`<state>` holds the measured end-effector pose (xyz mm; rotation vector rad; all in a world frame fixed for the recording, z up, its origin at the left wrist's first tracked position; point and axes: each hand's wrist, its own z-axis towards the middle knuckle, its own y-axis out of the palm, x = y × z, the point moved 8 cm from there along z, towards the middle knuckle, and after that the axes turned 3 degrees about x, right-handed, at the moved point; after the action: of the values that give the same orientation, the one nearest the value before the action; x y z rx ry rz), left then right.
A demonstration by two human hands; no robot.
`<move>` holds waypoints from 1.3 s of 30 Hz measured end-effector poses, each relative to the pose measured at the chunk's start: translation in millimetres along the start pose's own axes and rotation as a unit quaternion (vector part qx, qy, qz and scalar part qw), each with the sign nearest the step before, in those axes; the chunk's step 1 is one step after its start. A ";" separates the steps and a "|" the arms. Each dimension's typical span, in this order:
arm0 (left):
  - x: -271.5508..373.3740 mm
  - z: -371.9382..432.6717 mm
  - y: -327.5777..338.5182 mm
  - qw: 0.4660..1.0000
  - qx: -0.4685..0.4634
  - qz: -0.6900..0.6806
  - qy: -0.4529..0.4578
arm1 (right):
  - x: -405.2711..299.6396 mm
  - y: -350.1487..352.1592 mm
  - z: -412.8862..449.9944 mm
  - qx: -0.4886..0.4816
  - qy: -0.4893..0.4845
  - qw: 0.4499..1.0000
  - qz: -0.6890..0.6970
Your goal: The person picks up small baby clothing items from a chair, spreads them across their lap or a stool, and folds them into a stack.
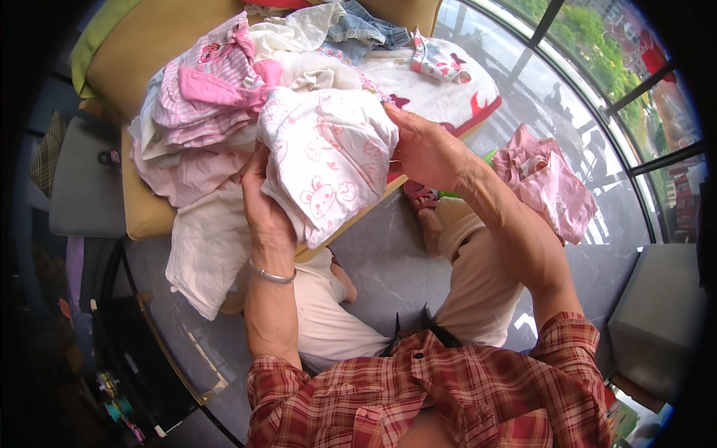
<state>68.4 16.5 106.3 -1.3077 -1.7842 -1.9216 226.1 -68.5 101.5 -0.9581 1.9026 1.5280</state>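
Observation:
A white garment (330,162) with pink animal prints, bunched into a bundle, is held up between both hands. My left hand (266,204) grips its left side, the fingers partly hidden under the cloth. At its right edge my right hand (428,148) has hold of the fabric, thumb on top. Behind it, a heap of small clothes covers the seat: a pink striped garment (193,106), a cream garment (294,31) and a blue denim piece (367,31). A white cloth (210,246) hangs over the seat's front edge beside my left forearm.
A white towel with red edging (470,95) carries a small printed garment (440,59). Pink clothes (546,179) lie to the right, beyond my right forearm. A grey seat (87,179) stands left of the yellow seat (148,215). Windows (610,73) curve along the right.

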 end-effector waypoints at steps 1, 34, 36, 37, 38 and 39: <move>2.4 -3.6 -1.0 0.998 0.017 0.065 0.012 | 5.7 -0.7 3.2 -0.002 0.003 1.000 -0.011; -12.6 -4.7 42.1 0.981 -0.143 -0.097 -0.086 | -24.0 -29.9 7.5 0.176 -0.122 0.976 0.028; -12.1 -9.2 46.1 0.990 -0.133 -0.005 -0.044 | -32.1 -26.0 0.7 0.187 -0.156 0.969 -0.045; -8.1 -9.7 47.4 0.989 -0.123 0.088 -0.002 | -32.7 -27.3 -0.6 0.189 -0.156 0.968 -0.046; -6.9 -9.8 48.5 0.991 -0.118 0.067 -0.004 | -36.8 -27.4 -2.5 0.186 -0.178 0.965 -0.053; -6.5 -9.8 47.0 0.991 -0.117 0.068 -0.005 | -39.7 -26.4 -3.9 0.182 -0.199 0.961 -0.060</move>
<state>99.5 -6.2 135.7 -1.4714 -1.4654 -2.1003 271.5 -67.2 116.4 -0.5421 1.7151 1.1401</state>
